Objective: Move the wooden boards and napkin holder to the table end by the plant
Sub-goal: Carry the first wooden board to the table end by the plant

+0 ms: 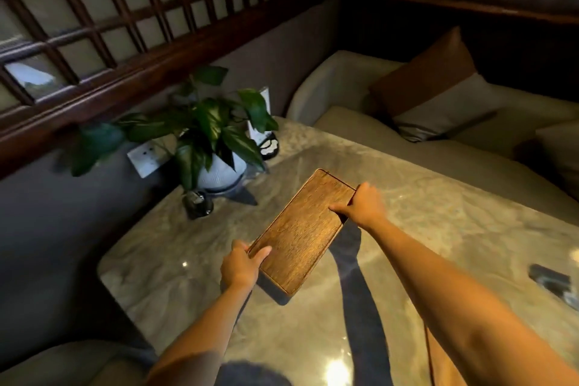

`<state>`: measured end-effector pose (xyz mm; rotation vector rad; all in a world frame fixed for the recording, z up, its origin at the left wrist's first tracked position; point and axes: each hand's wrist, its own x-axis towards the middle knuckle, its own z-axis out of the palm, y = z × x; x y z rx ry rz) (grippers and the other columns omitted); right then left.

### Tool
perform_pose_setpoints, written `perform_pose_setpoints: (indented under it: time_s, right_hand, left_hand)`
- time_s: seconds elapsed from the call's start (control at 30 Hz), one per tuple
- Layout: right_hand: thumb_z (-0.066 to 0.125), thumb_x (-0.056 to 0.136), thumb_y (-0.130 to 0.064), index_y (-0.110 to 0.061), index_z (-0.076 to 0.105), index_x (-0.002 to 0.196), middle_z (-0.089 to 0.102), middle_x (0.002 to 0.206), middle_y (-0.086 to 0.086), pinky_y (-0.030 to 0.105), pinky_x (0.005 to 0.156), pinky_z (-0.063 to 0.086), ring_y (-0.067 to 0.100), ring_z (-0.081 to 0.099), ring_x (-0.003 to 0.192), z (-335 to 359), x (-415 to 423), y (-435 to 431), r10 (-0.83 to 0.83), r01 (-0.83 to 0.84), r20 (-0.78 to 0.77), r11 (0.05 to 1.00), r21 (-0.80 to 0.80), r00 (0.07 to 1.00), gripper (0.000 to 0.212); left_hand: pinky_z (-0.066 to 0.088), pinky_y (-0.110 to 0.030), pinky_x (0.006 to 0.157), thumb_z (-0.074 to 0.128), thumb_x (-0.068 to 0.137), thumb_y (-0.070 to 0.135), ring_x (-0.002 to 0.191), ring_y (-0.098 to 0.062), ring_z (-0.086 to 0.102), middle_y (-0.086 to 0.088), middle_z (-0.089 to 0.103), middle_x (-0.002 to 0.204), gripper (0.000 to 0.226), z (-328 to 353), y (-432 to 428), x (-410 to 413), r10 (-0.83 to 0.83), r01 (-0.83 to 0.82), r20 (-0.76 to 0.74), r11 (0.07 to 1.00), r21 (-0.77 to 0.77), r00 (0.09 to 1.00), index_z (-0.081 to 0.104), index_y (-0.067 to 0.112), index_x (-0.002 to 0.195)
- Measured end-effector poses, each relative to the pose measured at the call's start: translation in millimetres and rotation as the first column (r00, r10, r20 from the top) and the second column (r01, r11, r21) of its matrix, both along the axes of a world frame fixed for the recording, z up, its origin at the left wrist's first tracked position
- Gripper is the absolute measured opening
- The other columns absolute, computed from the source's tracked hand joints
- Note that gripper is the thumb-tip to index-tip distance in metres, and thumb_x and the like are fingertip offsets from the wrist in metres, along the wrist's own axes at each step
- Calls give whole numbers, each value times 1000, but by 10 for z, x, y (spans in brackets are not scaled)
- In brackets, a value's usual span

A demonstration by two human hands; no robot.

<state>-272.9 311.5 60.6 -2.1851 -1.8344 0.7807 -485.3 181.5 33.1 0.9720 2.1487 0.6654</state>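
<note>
A rectangular wooden board [300,229] with a raised rim hangs tilted just above the marble table [438,222], casting a shadow under its near corner. My left hand [239,266] grips its near-left edge with the thumb on top. My right hand [363,207] grips its far-right edge. The potted plant [213,131] in a white pot stands at the table's far-left end, just beyond the board. Another wooden edge [438,357] shows under my right forearm at the bottom. No napkin holder can be made out for sure.
A small dark jar [197,204] sits in front of the plant and a white card stand [263,131] behind it. A dark object [551,282] lies at the table's right edge. Cushioned sofas [407,110] flank the table; a wall socket [147,160] is on the left.
</note>
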Motion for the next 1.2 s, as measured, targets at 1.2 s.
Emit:
perform_pose_setpoints:
  time_s: [1.2]
  right_hand:
    - [70, 79, -43, 5, 26, 139, 32, 146, 25, 48, 111, 32, 39, 26, 138, -783, -1450, 1281, 205, -188, 50, 954, -233, 977, 88]
  left_hand:
    - [51, -47, 84, 55, 89, 36, 111, -40, 58, -26, 58, 122, 56, -726, 1009, -964, 190, -206, -176, 976, -75, 966, 38, -3, 125]
